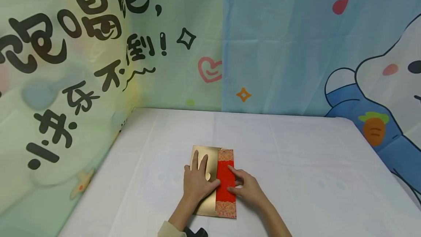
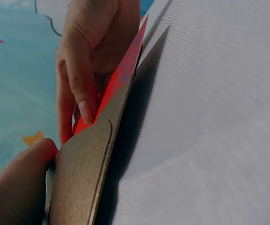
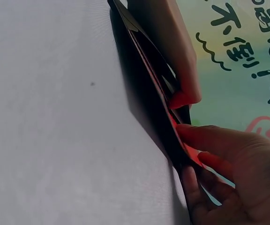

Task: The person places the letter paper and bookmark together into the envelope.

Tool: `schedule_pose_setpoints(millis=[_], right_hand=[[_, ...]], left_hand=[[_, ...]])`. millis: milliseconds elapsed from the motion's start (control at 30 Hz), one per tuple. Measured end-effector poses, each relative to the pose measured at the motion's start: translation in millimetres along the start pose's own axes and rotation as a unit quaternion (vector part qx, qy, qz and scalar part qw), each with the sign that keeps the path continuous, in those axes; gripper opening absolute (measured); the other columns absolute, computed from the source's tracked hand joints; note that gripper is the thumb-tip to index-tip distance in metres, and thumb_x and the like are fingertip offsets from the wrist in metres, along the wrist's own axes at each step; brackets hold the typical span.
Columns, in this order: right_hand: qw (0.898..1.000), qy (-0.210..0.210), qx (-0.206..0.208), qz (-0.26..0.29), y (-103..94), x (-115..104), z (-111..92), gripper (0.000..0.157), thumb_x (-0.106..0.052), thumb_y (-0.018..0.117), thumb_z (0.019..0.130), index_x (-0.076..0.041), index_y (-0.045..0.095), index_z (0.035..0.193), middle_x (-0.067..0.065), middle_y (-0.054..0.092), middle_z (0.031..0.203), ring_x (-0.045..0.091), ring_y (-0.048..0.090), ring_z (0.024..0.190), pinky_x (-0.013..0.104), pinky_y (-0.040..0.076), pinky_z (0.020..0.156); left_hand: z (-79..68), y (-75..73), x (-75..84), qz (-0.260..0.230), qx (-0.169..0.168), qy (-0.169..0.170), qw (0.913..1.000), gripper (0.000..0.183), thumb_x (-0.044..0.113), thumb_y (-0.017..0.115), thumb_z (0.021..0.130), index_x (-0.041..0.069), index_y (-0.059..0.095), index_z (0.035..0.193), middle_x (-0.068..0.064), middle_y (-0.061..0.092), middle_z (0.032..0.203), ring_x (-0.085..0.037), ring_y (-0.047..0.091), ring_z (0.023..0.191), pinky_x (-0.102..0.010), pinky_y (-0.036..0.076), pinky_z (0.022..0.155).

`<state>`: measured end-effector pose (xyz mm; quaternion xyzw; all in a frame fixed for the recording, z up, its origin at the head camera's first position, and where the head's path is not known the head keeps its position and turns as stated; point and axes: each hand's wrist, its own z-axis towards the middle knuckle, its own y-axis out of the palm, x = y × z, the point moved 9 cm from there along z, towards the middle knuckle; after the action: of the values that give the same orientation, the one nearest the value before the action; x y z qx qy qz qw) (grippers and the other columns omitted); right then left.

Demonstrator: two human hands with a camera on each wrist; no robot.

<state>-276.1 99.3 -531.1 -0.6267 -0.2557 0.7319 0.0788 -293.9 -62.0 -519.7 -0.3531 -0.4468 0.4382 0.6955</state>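
A flat gold card (image 1: 209, 207) lies on the white table, and along its right side runs a red paper panel (image 1: 226, 178) with patterned ends, like part of a red envelope. My left hand (image 1: 196, 182) rests on the gold card with fingers spread, its thumb reaching the edge of the red panel. At the right edge, my right hand (image 1: 245, 185) pinches the red panel between thumb and fingers. From the right wrist view, the right hand (image 3: 238, 164) has fingers on both sides of that edge. The left wrist view shows the gold card (image 2: 81, 178) raised slightly, casting a shadow.
The white table (image 1: 306, 167) spreads around the card on all sides. Behind it hangs a printed cloth (image 1: 279, 46), and another (image 1: 49, 94) with large black characters stands at the left. A black device (image 1: 196, 232) shows by the left sleeve (image 1: 169, 229).
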Motion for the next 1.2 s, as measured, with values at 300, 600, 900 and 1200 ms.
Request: schedule_pose_setpoints(millis=[300, 600, 900, 1200], right_hand=[[0.994, 0.006, 0.006, -0.108, -3.0, -0.7, 2.1, 0.085, -0.016, 0.083, 0.063, -0.009, 0.044, 0.138, -0.001, 0.049, 0.102, 0.014, 0.044, 0.086, 0.03, 0.041, 0.074], [0.99, -0.029, -0.006, -0.137, 3.9, -8.1, 4.5, 0.092, -0.026, 0.083, 0.063, -0.003, 0.039, 0.139, 0.0, 0.051, 0.112, 0.014, 0.039, 0.093, 0.033, 0.038, 0.082], [0.988, -0.035, -0.019, -0.152, 5.0, -10.6, 3.3, 0.091, -0.031, 0.082, 0.063, -0.006, 0.039, 0.14, 0.002, 0.05, 0.121, 0.015, 0.039, 0.101, 0.038, 0.039, 0.088], [0.985, -0.06, -0.015, -0.161, 10.7, -12.7, 5.2, 0.09, -0.036, 0.082, 0.063, -0.005, 0.043, 0.138, 0.003, 0.05, 0.125, 0.015, 0.039, 0.098, 0.038, 0.037, 0.085]], left_hand=[[0.8, -0.3, 1.7, -0.009, 0.013, 0.008, 0.9998, 0.083, 0.055, 0.06, 0.061, 0.017, 0.048, 0.134, -0.014, 0.03, 0.146, -0.027, 0.04, 0.067, -0.029, 0.031, 0.058], [1.0, -1.8, 2.2, -0.005, 0.014, 0.009, 0.9998, 0.084, 0.056, 0.061, 0.06, 0.017, 0.049, 0.133, -0.014, 0.03, 0.146, -0.028, 0.041, 0.066, -0.028, 0.032, 0.056], [-0.7, -2.0, 2.0, -0.005, 0.017, 0.008, 0.9998, 0.084, 0.056, 0.061, 0.059, 0.017, 0.049, 0.133, -0.014, 0.031, 0.145, -0.027, 0.04, 0.064, -0.027, 0.03, 0.054], [-1.0, 0.4, 0.5, 0.01, 0.01, 0.003, 0.9999, 0.085, 0.059, 0.06, 0.06, 0.018, 0.049, 0.133, -0.013, 0.029, 0.146, -0.029, 0.042, 0.067, -0.028, 0.033, 0.056]])
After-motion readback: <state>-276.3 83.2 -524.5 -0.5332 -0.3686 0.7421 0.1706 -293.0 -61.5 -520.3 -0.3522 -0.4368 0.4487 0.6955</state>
